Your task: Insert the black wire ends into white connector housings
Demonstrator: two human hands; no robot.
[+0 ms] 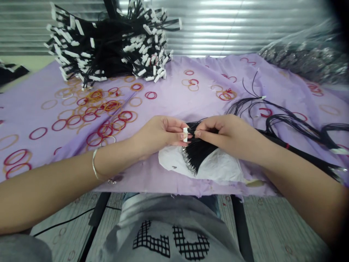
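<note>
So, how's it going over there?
Left hand pinching white connector. Right hand gripping black wire bundle. Bundle's metal terminals resting on white paper.

— How many hands?
— Two: one left hand (159,134), one right hand (227,136).
— And between them?
— One white connector (185,134), one fan of black wires (200,154), one sheet of white paper (223,165).
— Further off?
— One heap of white-tagged black wires (109,45), one bangle (95,163), and rubber bands (105,116) too many to count.
</note>
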